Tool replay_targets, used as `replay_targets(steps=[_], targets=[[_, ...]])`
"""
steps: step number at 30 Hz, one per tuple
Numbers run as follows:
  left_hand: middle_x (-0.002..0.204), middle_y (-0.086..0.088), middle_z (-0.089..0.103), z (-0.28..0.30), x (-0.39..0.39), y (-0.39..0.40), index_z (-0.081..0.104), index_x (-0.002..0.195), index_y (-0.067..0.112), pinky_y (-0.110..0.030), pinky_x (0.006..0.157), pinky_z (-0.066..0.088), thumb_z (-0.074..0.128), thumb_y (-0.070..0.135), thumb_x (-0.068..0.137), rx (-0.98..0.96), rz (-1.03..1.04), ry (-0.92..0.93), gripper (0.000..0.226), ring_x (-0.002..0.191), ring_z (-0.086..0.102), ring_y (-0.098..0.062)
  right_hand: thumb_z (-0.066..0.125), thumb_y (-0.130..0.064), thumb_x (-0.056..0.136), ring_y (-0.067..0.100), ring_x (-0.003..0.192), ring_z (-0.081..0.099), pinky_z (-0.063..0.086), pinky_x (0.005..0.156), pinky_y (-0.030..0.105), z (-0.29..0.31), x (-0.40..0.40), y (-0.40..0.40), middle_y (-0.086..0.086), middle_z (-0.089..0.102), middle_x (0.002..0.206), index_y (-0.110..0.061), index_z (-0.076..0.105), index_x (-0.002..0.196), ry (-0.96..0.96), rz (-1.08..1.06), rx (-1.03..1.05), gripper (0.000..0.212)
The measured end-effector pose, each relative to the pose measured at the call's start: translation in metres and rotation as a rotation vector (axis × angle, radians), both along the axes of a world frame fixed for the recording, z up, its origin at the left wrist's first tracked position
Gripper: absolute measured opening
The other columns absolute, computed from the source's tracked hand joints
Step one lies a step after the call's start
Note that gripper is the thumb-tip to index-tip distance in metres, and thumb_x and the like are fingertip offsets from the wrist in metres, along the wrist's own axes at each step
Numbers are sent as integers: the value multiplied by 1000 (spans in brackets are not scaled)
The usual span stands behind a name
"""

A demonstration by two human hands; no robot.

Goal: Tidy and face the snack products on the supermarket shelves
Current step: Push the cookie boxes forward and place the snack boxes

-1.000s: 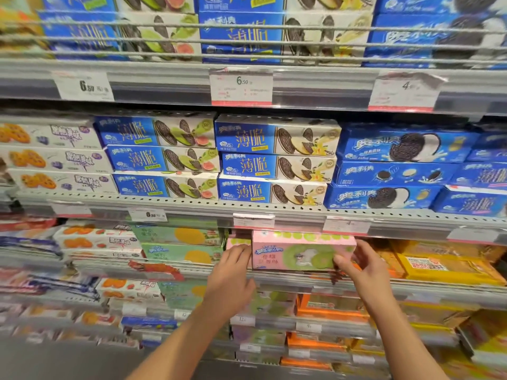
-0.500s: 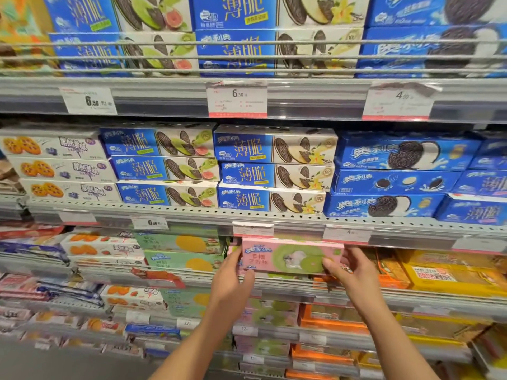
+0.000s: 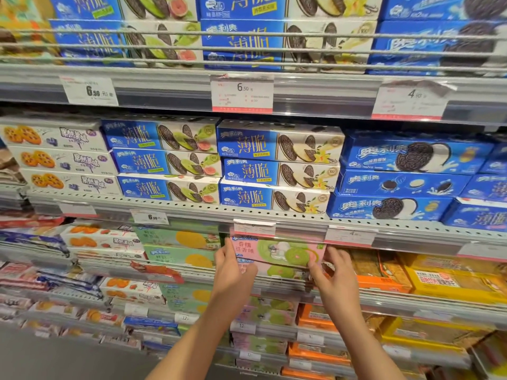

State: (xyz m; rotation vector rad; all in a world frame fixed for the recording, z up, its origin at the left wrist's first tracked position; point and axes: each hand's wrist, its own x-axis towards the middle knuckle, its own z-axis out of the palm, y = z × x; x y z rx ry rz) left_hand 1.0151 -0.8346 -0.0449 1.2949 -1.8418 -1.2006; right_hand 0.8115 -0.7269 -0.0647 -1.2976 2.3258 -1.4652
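Grey metal shelves (image 3: 274, 212) with perforated front lips fill the frame, each edged with a clear price strip; a white price tag (image 3: 242, 93) sits at upper centre. Low in the centre, a pink and green box (image 3: 277, 249) lies on top of another like it (its top edge tucked under the shelf lip above). The left hand (image 3: 233, 272) holds its left end, fingers curled against the end face; the right hand (image 3: 336, 275) pinches the right end, fingers bent round the corner. Blue cookie boxes (image 3: 274, 167) stand in stacks of three across the middle shelf. Orange and yellow packs (image 3: 439, 281) lie at lower right, and grey floor (image 3: 55, 360) shows at lower left.
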Motion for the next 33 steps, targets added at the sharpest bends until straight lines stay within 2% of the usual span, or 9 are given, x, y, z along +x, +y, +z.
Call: replay_targets(steps=[2,5,10,14,19,22,24,27,33], targets=[[138,18,32,1,-1,-3,20,133,60,-26,87,49,64,35,83,-18,13,-7,72,111,54,-2,70,-34,93,7,116,58,51,96,35,0,4,4,-8,59,126,-22,53,136,-120,15,-57,48],[148,11,44,-1,0,-4,18,149,47,-50,108,44,66,33,81,27,67,1,85,132,49,-17,73,-24,91,-5,113,61,54,93,27,-2,8,5,-17,62,126,-36,50,130,-316,58,-78,48],[143,23,46,-2,8,1,17,151,48,-42,107,43,62,33,86,14,66,34,80,129,48,-6,71,-22,93,-21,109,53,46,83,2,-4,5,-2,-8,56,135,-20,49,145,-276,65,-8,56],[146,27,33,-1,10,4,13,153,50,-32,105,34,57,34,87,-27,46,19,81,129,37,0,70,-17,93,-1,121,58,52,98,25,-2,3,-4,-7,61,136,-18,49,145,-279,101,33,57],[149,32,32,3,12,3,15,151,56,-37,113,36,58,31,89,-47,21,24,80,135,33,6,70,-19,93,-3,122,57,52,97,21,5,4,1,-20,62,130,-27,50,142,-289,152,47,54],[126,52,36,6,21,8,27,125,74,-23,93,41,58,32,91,-125,18,-21,62,114,34,31,65,-23,96,8,118,58,48,96,28,7,12,12,-13,60,129,-21,55,139,4,19,20,44],[139,41,37,6,35,10,37,135,57,-32,104,44,57,28,94,-177,52,-53,54,127,36,19,56,-20,97,16,110,63,48,89,25,6,22,20,-6,66,121,-17,63,127,267,-19,-47,31],[148,30,36,5,62,8,45,143,38,-35,118,35,59,18,93,-345,113,-125,56,137,35,6,49,-25,91,15,108,63,50,87,26,19,49,16,-9,66,117,-25,61,121,447,99,-87,32],[155,6,37,23,122,-26,41,149,21,-39,121,24,55,23,93,-656,162,-239,58,144,29,-11,59,-17,84,27,141,43,34,117,50,63,123,-49,5,47,151,-16,50,144,748,360,-28,61]])
